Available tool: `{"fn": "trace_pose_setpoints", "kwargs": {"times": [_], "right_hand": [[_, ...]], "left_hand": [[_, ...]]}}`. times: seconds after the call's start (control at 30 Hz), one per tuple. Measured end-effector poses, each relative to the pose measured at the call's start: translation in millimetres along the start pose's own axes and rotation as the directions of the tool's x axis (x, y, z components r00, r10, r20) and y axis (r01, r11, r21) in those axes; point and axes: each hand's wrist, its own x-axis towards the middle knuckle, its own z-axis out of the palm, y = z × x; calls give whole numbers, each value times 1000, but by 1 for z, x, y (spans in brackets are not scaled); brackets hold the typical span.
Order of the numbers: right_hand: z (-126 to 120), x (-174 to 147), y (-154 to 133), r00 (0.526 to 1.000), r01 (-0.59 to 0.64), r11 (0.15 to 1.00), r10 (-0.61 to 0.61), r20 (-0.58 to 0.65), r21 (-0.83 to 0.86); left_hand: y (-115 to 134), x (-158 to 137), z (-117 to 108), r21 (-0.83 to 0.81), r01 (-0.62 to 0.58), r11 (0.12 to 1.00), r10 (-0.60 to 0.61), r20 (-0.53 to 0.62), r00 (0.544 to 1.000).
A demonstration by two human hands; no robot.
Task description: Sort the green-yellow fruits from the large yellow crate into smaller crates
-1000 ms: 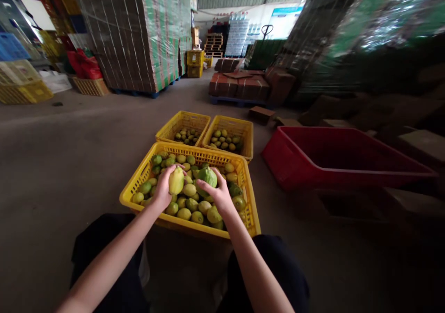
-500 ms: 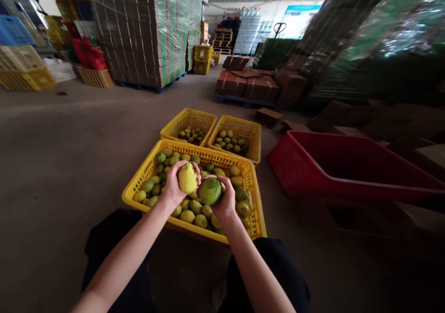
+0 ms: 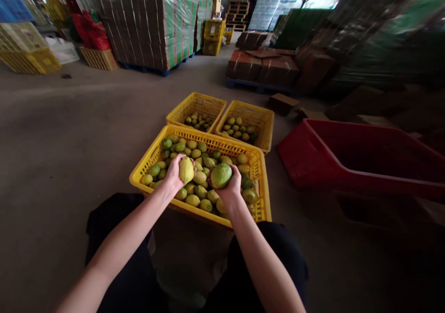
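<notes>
My left hand (image 3: 176, 171) is closed around a yellow lemon (image 3: 187, 170), its fingers curled behind the fruit. A green lemon (image 3: 221, 175) rests in my right hand (image 3: 232, 186), gripped between thumb and fingers. Both hands are above a large yellow crate (image 3: 139, 167), with a gap between them. Inside that crate lie many lemons (image 3: 200, 177), some yellow and some green; my hands and wrists hide part of them.
Two smaller yellow crates, a left one (image 3: 174, 113) and a right one (image 3: 267, 123), stand just beyond, each holding lemons. To the right is a red tub (image 3: 295, 157). Farther back are stacked cartons (image 3: 260, 67) on a pallet and a wrapped pallet load (image 3: 139, 25).
My hands have moved apart, the left slightly left and the right to the right, each keeping its lemon. The camera view has tilted down and turned a little left.
</notes>
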Motion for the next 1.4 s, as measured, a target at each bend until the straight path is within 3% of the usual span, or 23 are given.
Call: {"fn": "trace_pose_setpoints", "kwargs": {"times": [0.17, 0.37, 0.53, 0.73, 0.93, 1.1, 1.27, 1.4], "right_hand": [[3, 3, -1, 994, -29, 998, 36, -100, 64], [-1, 9, -2, 993, -1, 1000, 3, -121, 20], [1, 6, -2, 995, -99, 995, 99, 8, -13], [4, -3, -2, 978, -68, 996, 77, 195, -52], [4, 0, 1, 973, -80, 991, 101, 209, -105], [-1, 8, 6, 944, 51, 990, -4, 331, -133], [0, 2, 9, 851, 322, 939, -229, 473, -124], [1, -9, 15, 840, 342, 913, -191, 508, -222]], "left_hand": [[-2, 6, -7, -49, -16, 999, 16, 3, 1000], [-5, 5, -7, -77, 14, 997, -15, -10, 1000], [0, 6, -9, -89, 92, 992, -95, -27, 995], [3, -5, -4, -85, 47, 995, -50, -29, 998], [3, -15, 8, -162, 57, 985, -65, -45, 997], [3, -13, 8, -196, 4, 981, -4, 1, 1000], [2, -10, 11, -143, -119, 982, 131, 73, 989], [-1, -12, 12, -74, -298, 952, 304, 98, 948]]}}
